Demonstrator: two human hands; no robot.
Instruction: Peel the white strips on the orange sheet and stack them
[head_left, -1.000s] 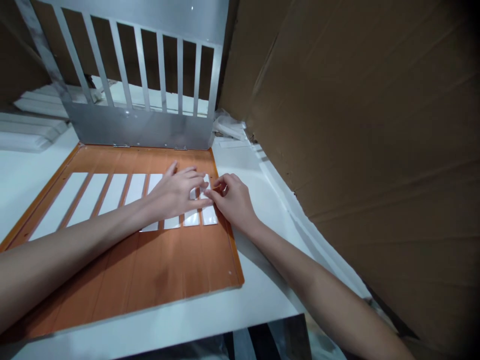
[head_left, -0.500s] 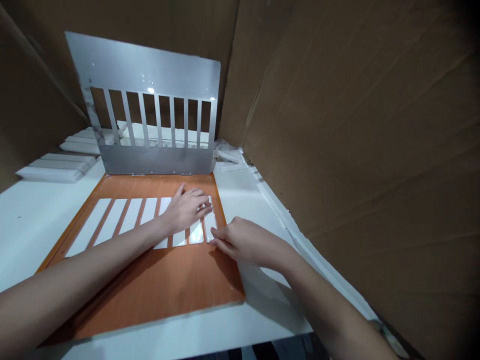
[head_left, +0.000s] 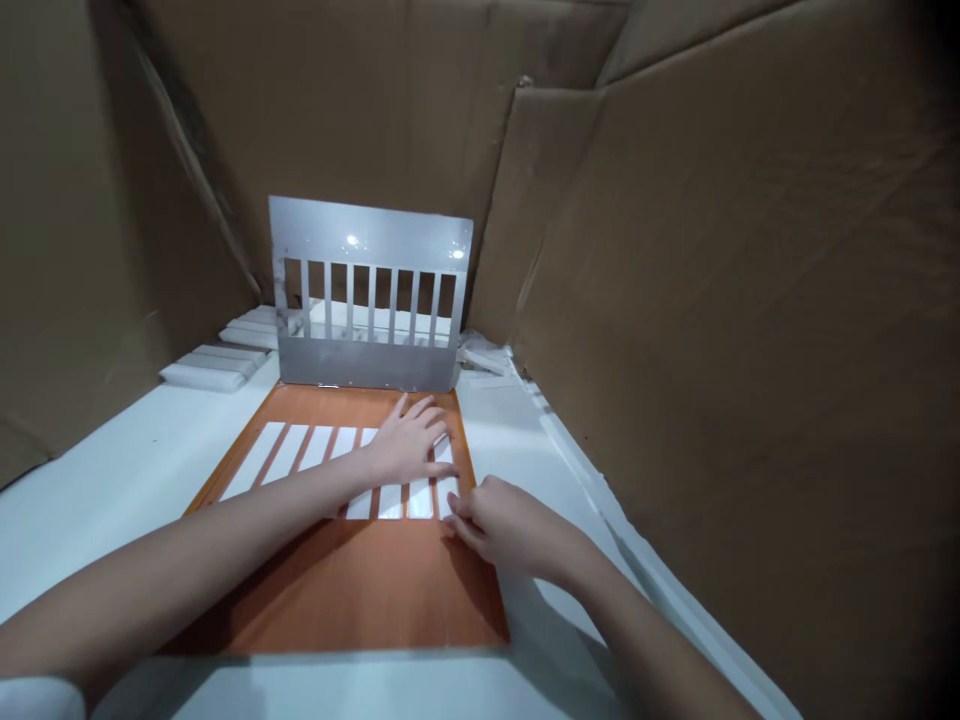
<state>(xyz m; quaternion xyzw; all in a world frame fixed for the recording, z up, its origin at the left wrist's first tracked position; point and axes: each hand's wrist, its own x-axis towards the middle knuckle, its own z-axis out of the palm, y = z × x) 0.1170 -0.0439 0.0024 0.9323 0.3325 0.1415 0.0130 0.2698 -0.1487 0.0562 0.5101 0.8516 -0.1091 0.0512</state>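
An orange board (head_left: 360, 590) lies on the white table, with several white strips (head_left: 287, 455) side by side across it. A grey slotted metal plate (head_left: 367, 362) stands upright at the board's far edge. My left hand (head_left: 409, 445) rests over the strips toward the right, fingers spread, its thumb on the rightmost strip (head_left: 444, 452). At the near end of that same strip is my right hand (head_left: 480, 520), thumb and forefinger close together at its corner. Whether they grip the strip is too small to tell.
Stacks of white strips (head_left: 214, 366) lie at the back left of the white table (head_left: 82, 520). Clear plastic wrapping (head_left: 484, 352) sits behind on the right. Brown cardboard walls (head_left: 675, 300) rise at the back and on both sides.
The view has tilted and drawn back, so the board and plate look smaller and farther right. My left hand's fingers have spread, and its thumb has moved down along the rightmost strip.
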